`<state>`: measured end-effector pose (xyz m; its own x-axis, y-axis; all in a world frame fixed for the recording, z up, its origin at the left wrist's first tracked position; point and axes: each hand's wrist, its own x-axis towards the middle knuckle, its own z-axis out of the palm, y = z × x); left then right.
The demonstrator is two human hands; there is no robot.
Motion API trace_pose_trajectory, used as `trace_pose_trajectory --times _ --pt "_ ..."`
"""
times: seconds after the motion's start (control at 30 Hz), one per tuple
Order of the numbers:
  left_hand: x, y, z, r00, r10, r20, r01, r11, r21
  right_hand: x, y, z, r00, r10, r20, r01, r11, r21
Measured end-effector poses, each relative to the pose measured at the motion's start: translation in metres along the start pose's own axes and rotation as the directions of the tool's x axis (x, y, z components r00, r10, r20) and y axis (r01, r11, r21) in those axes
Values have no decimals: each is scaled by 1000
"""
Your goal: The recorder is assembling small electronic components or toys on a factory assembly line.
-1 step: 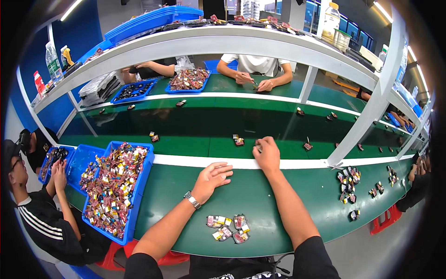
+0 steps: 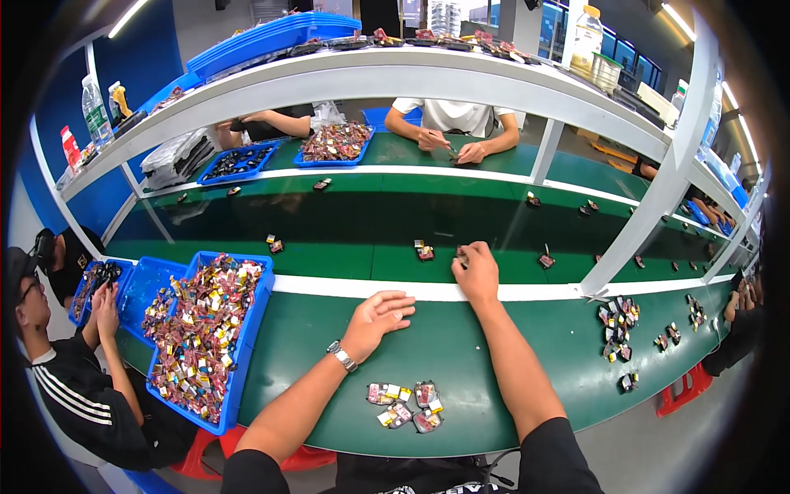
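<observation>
My left hand [image 2: 377, 323] is held over the green bench [image 2: 304, 346], fingers stretched out and holding nothing. Past the white divider strip [image 2: 354, 288], my right hand [image 2: 477, 273] reaches over the green conveyor belt [image 2: 346, 263]. Its fingers are curled round a small dark piece, mostly hidden, whose kind I cannot make out. Just left of that hand, a small electronic assembly [image 2: 424, 250] with a red board and a white-and-yellow part lies on the belt. Nearest my body, between my forearms, a small group of similar assemblies [image 2: 403, 403] rests on the bench.
A blue tray [image 2: 265, 305] heaped with assemblies stands at my left, beside a seated person [image 2: 82, 387]. More assemblies [image 2: 617, 325] lie on the bench to the right. A white shelf frame [image 2: 658, 181] spans the belt; across it, a person in white [image 2: 461, 119] works.
</observation>
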<state>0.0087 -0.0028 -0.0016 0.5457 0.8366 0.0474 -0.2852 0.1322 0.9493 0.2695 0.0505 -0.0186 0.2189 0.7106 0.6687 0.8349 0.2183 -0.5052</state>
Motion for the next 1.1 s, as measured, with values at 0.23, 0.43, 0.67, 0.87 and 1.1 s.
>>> trace_pose_trajectory --times 0.23,0.43,0.67,0.87,1.1 --pt "0 -1 -5 999 -17 50 8 986 169 7 -23 13 990 -134 -50 106 922 -372" --pt "0 2 -6 999 -32 38 26 986 162 5 -48 48 987 79 140 -30 946 -323" --pt "-1 -3 -14 999 -52 0 52 986 158 -11 -47 25 979 124 161 -172 927 332" --pt "-10 12 -15 980 -188 72 194 977 -84 -61 -94 -69 911 -201 361 13 887 461" --pt "-6 7 -6 916 -318 246 339 940 -47 -63 -92 -94 800 -329 502 105 900 422"
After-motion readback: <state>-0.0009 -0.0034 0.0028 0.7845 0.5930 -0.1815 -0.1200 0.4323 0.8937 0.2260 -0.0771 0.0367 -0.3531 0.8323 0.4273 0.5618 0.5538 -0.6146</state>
